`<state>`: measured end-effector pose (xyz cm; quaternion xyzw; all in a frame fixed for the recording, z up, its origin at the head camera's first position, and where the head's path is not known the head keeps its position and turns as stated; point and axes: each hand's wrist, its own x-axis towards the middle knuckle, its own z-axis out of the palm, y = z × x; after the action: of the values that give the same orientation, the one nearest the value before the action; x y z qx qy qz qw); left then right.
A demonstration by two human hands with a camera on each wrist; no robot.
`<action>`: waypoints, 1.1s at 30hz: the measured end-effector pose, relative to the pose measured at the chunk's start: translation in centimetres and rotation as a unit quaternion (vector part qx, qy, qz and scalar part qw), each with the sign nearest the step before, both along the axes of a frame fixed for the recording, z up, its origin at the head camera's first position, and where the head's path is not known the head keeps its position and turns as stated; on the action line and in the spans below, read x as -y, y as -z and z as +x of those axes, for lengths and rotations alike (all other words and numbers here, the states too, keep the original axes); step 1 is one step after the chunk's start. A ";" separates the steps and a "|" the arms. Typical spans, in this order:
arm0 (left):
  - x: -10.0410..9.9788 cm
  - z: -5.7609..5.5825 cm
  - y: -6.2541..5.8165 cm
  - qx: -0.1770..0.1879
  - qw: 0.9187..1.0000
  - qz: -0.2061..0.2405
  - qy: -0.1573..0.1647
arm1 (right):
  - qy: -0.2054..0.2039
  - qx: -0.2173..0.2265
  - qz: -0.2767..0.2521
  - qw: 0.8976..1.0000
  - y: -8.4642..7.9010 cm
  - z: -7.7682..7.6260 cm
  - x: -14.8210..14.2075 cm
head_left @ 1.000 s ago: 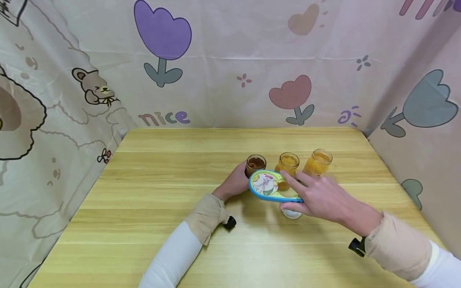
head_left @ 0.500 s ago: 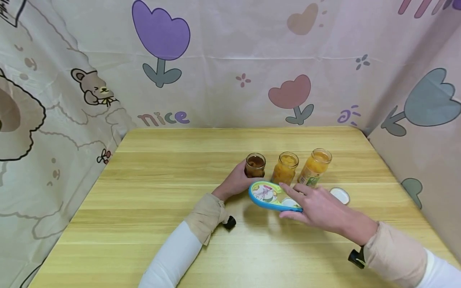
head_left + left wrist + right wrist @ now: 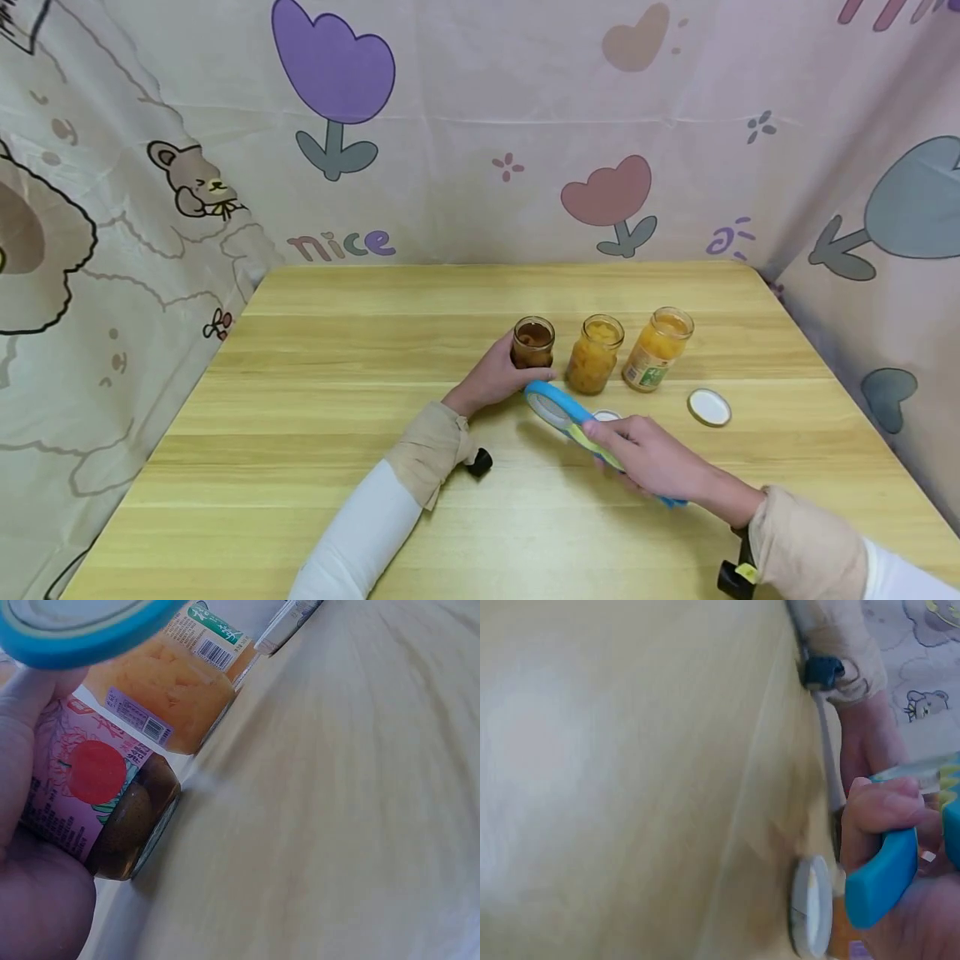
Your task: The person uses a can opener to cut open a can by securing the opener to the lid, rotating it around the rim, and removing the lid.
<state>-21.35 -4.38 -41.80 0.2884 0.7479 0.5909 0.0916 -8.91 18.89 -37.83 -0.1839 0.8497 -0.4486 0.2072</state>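
My left hand (image 3: pixel 498 375) grips a glass jar (image 3: pixel 533 343) of dark contents near the table's middle; its mouth is uncovered. In the left wrist view that jar has a pink label (image 3: pixel 90 776) with a red fruit. My right hand (image 3: pixel 660 458) holds a blue and green jar opener (image 3: pixel 558 404), tilted, its rounded end close to the left thumb. A pale disc fills that rounded end; whether it is a lid I cannot tell. In the right wrist view, fingers curl round the opener's blue handle (image 3: pixel 885 881), and toothed green edges show.
Two uncovered jars of orange fruit, a middle jar (image 3: pixel 595 354) and a right jar (image 3: pixel 657 350), stand beside the dark one. A white lid (image 3: pixel 708 407) lies to their right. Another lid (image 3: pixel 606 415) is partly hidden behind the opener. Patterned cloth (image 3: pixel 450 167) hangs behind the table.
My right hand has drawn back toward the front and turned the opener over, so its printed face no longer shows. The left hand still holds the dark jar in place.
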 end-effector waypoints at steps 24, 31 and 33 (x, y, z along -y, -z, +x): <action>0.0 -0.7 1.2 0.033 0.999 0.014 0.007 | 0.059 0.400 -0.238 0.883 2.6 0.2 1.4; 0.3 0.7 -1.3 0.027 1.000 0.013 0.007 | 0.005 0.417 -0.282 0.864 3.0 -0.1 1.5; 0.3 0.8 -1.5 0.024 1.000 0.011 0.008 | -0.003 0.421 -0.296 0.857 3.0 -0.1 1.6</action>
<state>-20.59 -4.72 -40.32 0.2807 0.7363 0.6055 0.1112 -8.96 17.32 -40.81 -0.0325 0.5077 -0.7128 0.4828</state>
